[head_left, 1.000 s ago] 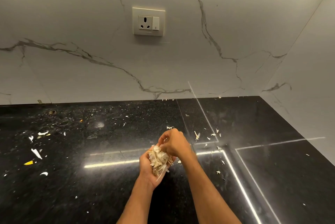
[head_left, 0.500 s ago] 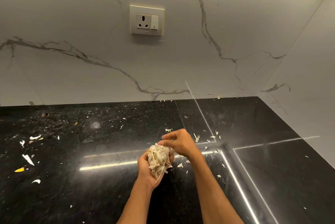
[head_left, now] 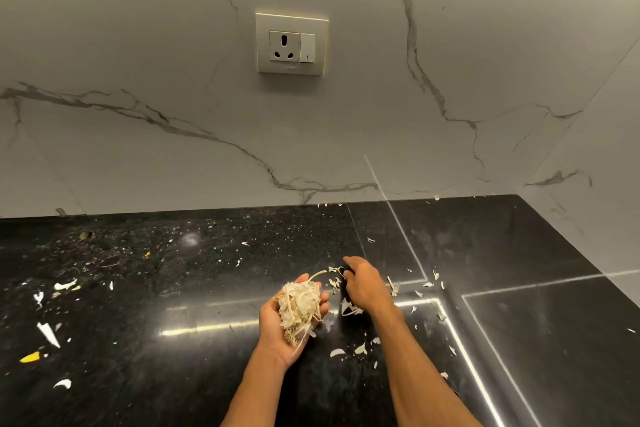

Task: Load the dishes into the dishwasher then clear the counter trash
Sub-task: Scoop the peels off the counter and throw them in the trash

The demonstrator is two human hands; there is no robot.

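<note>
My left hand [head_left: 277,329] is cupped palm-up above the black counter [head_left: 173,374] and holds a pile of pale peel scraps [head_left: 299,305]. Just to its right, my right hand [head_left: 363,284] reaches down to the counter, fingers curled at a thin curved peel strip [head_left: 325,272]. Loose white peel bits [head_left: 349,350] lie below and beside both hands. More scraps [head_left: 48,333] and a yellow piece [head_left: 30,356] lie at the far left. No dishes or dishwasher are in view.
A white marble wall [head_left: 138,80] with a socket and switch plate [head_left: 292,44] rises behind the counter. A second marble wall [head_left: 606,167] closes the corner on the right. Fine crumbs [head_left: 104,253] dust the back left of the counter.
My right hand has left the pile in my left hand and moved right and forward down to the counter. The view has shifted slightly to the right.
</note>
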